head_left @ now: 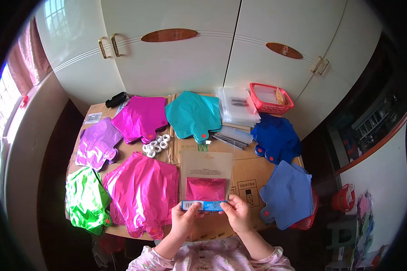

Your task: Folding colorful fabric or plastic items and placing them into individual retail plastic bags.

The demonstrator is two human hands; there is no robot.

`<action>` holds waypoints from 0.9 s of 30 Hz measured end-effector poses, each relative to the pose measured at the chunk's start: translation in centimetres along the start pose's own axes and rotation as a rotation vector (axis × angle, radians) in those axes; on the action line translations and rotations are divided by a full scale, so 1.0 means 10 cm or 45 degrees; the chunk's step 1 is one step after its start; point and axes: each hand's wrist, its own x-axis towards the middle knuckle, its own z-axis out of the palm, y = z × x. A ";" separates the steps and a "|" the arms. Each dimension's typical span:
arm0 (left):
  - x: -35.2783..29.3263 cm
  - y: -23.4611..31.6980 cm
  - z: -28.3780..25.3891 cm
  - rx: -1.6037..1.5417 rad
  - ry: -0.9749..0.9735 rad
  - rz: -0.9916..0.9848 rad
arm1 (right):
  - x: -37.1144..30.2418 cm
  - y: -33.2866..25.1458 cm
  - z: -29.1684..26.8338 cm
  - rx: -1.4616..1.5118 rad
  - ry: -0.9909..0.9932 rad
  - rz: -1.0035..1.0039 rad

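Between my two hands, over the near middle of the cardboard-covered table, is a clear plastic bag (208, 163) holding a folded pink foil piece (206, 188). A blue label strip (203, 206) runs along its near edge. My left hand (186, 217) pinches the strip's left end, thumb on top. The right end is pinched by my right hand (236, 214). To the left of my left hand lies a stack of shiny pink foil pieces (144, 194), apparently flat foil balloons. Matte blue flat pieces (286, 195) lie to the right of my right hand.
Around the cardboard (251, 169) lie green (87, 198), lilac (97, 143), magenta (142, 118), teal (193, 115) and dark blue (278, 137) stacks. White rings (154, 147), clear bags (237, 106) and a red basket (271, 107) sit farther back. White cabinets (172, 63) stand behind.
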 end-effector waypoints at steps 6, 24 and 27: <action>0.00 0.00 0.01 -0.055 -0.023 -0.008 | 0.00 0.00 0.02 -0.009 0.025 -0.012; 0.04 0.12 0.02 -0.189 0.046 -0.051 | 0.01 -0.01 0.00 0.068 0.011 -0.030; 0.06 0.09 -0.05 -0.211 -0.012 -0.060 | 0.01 -0.02 0.01 0.064 0.017 -0.023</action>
